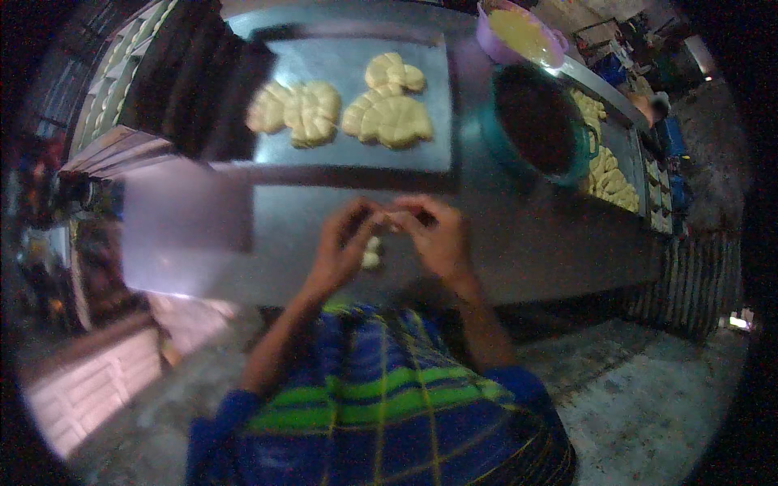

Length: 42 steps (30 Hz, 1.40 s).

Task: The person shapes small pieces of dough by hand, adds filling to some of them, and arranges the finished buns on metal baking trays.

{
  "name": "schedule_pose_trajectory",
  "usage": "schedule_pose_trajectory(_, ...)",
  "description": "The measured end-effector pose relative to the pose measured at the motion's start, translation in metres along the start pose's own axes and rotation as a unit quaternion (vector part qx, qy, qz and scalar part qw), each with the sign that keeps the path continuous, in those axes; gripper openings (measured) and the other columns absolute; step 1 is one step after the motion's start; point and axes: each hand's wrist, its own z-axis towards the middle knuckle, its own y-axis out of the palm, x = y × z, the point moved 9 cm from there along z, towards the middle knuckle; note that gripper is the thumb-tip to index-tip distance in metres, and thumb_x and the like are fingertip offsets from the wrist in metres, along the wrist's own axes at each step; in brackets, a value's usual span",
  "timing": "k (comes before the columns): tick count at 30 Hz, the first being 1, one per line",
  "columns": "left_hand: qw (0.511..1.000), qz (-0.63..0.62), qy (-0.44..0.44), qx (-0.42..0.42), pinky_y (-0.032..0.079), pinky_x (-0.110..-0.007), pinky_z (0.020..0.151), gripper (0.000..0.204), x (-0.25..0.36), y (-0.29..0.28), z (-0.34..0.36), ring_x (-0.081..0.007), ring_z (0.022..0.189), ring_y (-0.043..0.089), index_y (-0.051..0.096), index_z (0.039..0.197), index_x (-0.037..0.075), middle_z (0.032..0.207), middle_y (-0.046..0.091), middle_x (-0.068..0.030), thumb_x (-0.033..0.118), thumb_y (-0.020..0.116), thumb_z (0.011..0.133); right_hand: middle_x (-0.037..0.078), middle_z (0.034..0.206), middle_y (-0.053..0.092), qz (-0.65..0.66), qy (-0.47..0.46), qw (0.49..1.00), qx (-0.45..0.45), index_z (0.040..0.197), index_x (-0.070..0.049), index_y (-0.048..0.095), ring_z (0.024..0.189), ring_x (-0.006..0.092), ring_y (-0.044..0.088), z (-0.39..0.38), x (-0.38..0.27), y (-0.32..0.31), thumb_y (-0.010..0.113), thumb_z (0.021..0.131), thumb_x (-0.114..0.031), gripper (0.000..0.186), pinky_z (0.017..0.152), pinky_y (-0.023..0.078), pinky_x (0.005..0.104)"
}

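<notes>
My left hand (347, 240) and my right hand (440, 240) meet above the metal table, their fingers bent and fingertips pinched together. A small pale bit shows between the fingertips, too blurred to name. Just below, between my wrists, a few small lumps of pale dough (371, 253) lie on the tabletop. Beyond my hands is a metal baking tray (348, 158) bearing two figures of shaped dough. One dough figure (301, 112) has a broad, lobed outline; the other dough figure (389, 113) has a rounded, segmented body with a smaller part above it.
A teal basin (489, 134) with dark contents stands right of the tray, below a purple basin (489, 36) holding something yellow. Another tray of shaped dough (609, 174) sits far right. Dark stacked trays (190, 89) rise at the left. The table's front edge (559, 301) runs before me.
</notes>
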Motion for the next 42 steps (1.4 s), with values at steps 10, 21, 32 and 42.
schedule_pose_trajectory(10, 0.993, -0.103, -0.05, 0.014, 0.051, -0.033, 0.087, 0.047, -0.03, 0.004, 0.001, -0.02, 0.101, 0.061, 0.039, 0.134, 0.009, 0.11, 0.063, -0.0112, 0.006, 0.06, 0.091, 0.006, 0.093, 0.067, 0.07, -0.025, 0.994, -0.077, 0.098, -0.004, 0.071, 0.086, 0.0141, 0.064, 0.019, 0.046, 0.015, 0.079, 0.079, -0.013, 0.023, 0.074, 0.052, 0.0304)
schedule_pose_trajectory(21, 0.978, -0.204, -0.031, -0.037, 0.046, -0.039, 0.1, 0.08, -0.03, 0.013, 0.006, -0.0256, 0.117, 0.058, 0.029, 0.146, 0.011, 0.117, 0.062, -0.0122, -0.002, 0.065, 0.076, 0.01, 0.118, 0.066, 0.113, 0.013, 0.978, -0.174, 0.127, -0.005, 0.058, 0.101, 0.0201, 0.066, 0.0, 0.069, 0.032, 0.073, 0.084, -0.011, 0.047, 0.08, 0.054, 0.0323)
schedule_pose_trajectory(32, 0.97, -0.186, -0.054, 0.149, 0.044, -0.04, 0.102, 0.049, -0.062, -0.093, -0.014, -0.0245, 0.115, 0.056, 0.049, 0.132, 0.005, 0.118, 0.059, -0.0113, 0.01, 0.064, 0.085, 0.012, 0.109, 0.065, -0.154, -0.156, 0.974, -0.051, 0.116, -0.004, 0.064, 0.104, 0.0318, 0.061, -0.057, 0.083, 0.059, 0.065, 0.082, -0.003, 0.033, 0.09, 0.053, 0.0417)
schedule_pose_trajectory(42, 0.953, -0.237, -0.08, 0.169, 0.047, -0.035, 0.097, 0.038, -0.095, -0.102, -0.024, -0.0218, 0.108, 0.058, 0.053, 0.125, 0.004, 0.114, 0.059, -0.0102, 0.008, 0.063, 0.088, 0.021, 0.106, 0.063, -0.261, -0.124, 0.953, 0.093, 0.11, 0.001, 0.065, 0.095, 0.0392, 0.062, 0.145, 0.104, -0.017, 0.044, 0.089, 0.001, 0.029, 0.088, 0.049, 0.0458)
